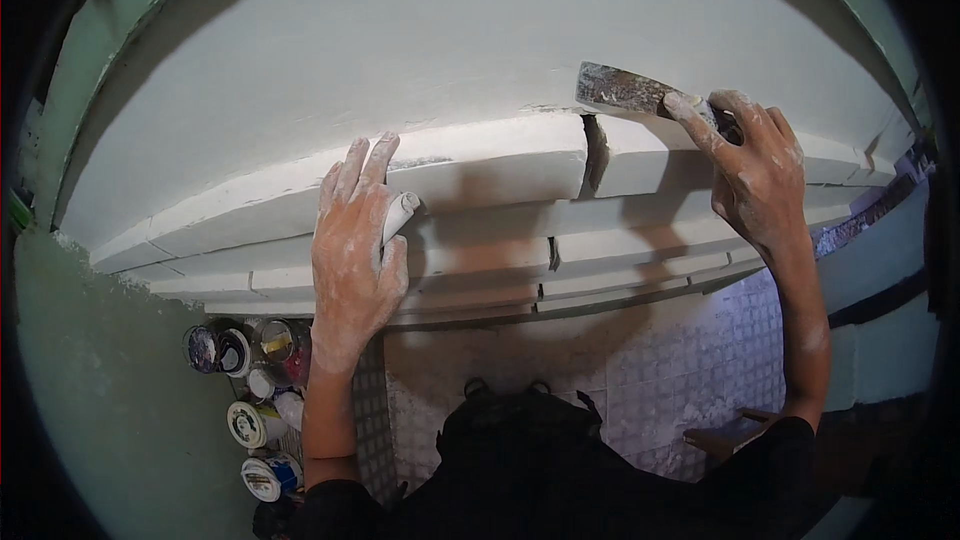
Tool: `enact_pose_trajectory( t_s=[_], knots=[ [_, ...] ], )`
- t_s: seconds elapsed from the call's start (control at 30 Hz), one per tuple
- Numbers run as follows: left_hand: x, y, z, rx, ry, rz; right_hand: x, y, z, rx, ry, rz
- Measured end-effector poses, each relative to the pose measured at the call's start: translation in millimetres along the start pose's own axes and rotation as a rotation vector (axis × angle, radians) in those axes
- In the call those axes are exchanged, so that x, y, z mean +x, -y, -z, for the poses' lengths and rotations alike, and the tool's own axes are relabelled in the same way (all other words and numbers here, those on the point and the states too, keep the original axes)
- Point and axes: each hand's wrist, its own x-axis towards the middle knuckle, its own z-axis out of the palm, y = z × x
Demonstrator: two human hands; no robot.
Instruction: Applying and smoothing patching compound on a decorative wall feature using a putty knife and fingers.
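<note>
My right hand (755, 175) is closed on the handle of a putty knife (622, 88). Its worn, white-smeared blade points left along the white surface (450, 30), just above the gap in the top moulding. My left hand (355, 230), dusted with white powder, rests on the upper ledge of the stepped white moulding (490, 165). A small white roll (402, 216) is tucked between its thumb and index finger, while the other fingers stretch over the ledge. What the roll is made of, I cannot tell.
Below left, several paint cans and tubs (250, 424) stand beside a green wall (110, 370). Under the moulding lies a tiled floor (650, 370) with white dust. A wooden stool-like piece (735, 432) is near my right arm. Dark gaps (553, 253) split the lower steps.
</note>
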Motion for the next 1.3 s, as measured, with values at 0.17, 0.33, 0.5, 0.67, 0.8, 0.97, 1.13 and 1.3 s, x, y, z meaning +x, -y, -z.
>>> enact_pose_trajectory(
  t_s=[0.17, 0.33, 0.5, 0.67, 0.8, 0.97, 1.13, 1.3],
  knots=[
    [-0.7, -0.1, -0.9, 0.003, 0.004, 0.004, 3.1, 4.4, 0.9, 0.007, 0.007, -0.003],
    [-0.1, -7.7, -3.4, 0.007, 0.004, 0.008, 4.9, 5.2, -3.2, -0.005, 0.001, 0.017],
    [1.8, -0.2, -1.8, -0.013, -0.01, -0.017, 27.1, 28.4, -9.2, 0.032, -0.028, 0.046],
    [-3.8, 6.6, -0.9, -0.033, -0.017, 0.009, 25.1, 33.4, -3.8, 0.13, -0.043, 0.048],
    [-5.2, 5.0, 0.3, -0.029, -0.01, 0.0, -2.8, 4.0, -3.3, 0.121, -0.095, -0.035],
    [-6.1, 5.5, -0.2, -0.028, -0.02, -0.018, 2.9, 3.8, -4.5, 0.107, -0.049, -0.067],
    [-3.0, 2.7, 1.8, -0.028, 0.01, 0.0, 22.9, 21.3, -13.9, 0.07, -0.084, -0.017],
    [-1.7, 15.2, -7.9, -0.06, -0.053, -0.082, 53.3, 49.3, -21.4, 0.105, -0.054, 0.075]
  ],
)
